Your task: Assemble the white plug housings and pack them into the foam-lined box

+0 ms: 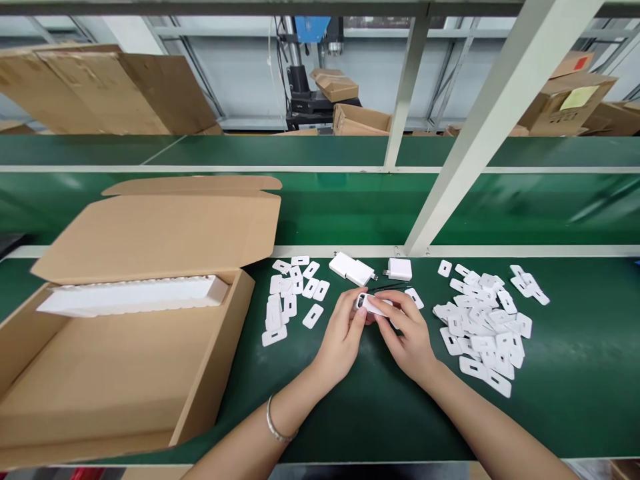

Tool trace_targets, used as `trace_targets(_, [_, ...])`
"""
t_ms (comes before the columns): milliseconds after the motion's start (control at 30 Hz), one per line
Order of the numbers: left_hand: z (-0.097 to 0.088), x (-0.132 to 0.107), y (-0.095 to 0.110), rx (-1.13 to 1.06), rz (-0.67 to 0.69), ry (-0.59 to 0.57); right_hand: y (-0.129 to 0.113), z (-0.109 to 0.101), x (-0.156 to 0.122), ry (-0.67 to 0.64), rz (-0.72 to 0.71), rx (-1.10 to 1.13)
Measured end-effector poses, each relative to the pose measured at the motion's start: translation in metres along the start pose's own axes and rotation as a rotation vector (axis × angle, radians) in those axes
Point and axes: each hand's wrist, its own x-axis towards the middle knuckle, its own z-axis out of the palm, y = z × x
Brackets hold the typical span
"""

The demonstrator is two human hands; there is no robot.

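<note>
Between the fingertips of my left hand (pixel 341 333) and my right hand (pixel 410 337) is a small white plastic piece (pixel 374 305) with a dark slot at its left end. Both hands are closed on it, above the green bench. Just beyond them lie white adapter-like blocks (pixel 350 268) with a metal plug, and another white block (pixel 400 269) with a plug at its left. A thin black tool, perhaps tweezers (pixel 393 287), lies behind my fingers, partly hidden. One slotted white plate (pixel 415 298) is beside my right hand.
Slotted white plates lie in a small group (pixel 274 313) at left and a larger heap (pixel 485 327) at right. An open cardboard box (pixel 213 360) with a white strip (pixel 135 295) fills the left side. A slanted white post (pixel 465 147) rises behind the bench.
</note>
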Motion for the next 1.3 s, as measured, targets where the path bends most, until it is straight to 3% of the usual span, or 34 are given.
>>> trace_targets(267, [0.000, 0.001, 0.005, 0.001, 0.046, 0.012, -0.002, 0.000, 0.002, -0.068, 0.112, 0.030])
trace_targets(433, [-0.002, 0.000, 0.006, 0.017, 0.139, 0.018, 0.003, 0.000, -0.001, -0.068, 0.397, 0.234])
trace_targets(567, [-0.001, -0.004, 0.006, 0.016, 0.196, -0.037, 0.006, -0.001, 0.000, -0.239, 0.574, 0.415])
trace_targets(833, [0.002, -0.010, 0.004, 0.035, 0.189, -0.052, -0.001, -0.001, 0.000, -0.223, 0.466, 0.325])
trace_targets(1000, [-0.006, -0.006, 0.004, 0.138, 0.158, -0.061, 0.000, -0.003, 0.003, -0.172, 0.435, 0.309])
trace_targets(1167, [-0.016, 0.001, 0.004, 0.215, 0.218, -0.131, 0.001, -0.004, 0.002, -0.224, 0.497, 0.461])
trace_targets(1300, [-0.015, 0.001, 0.006, 0.234, 0.258, -0.073, 0.001, -0.001, 0.001, -0.220, 0.611, 0.686])
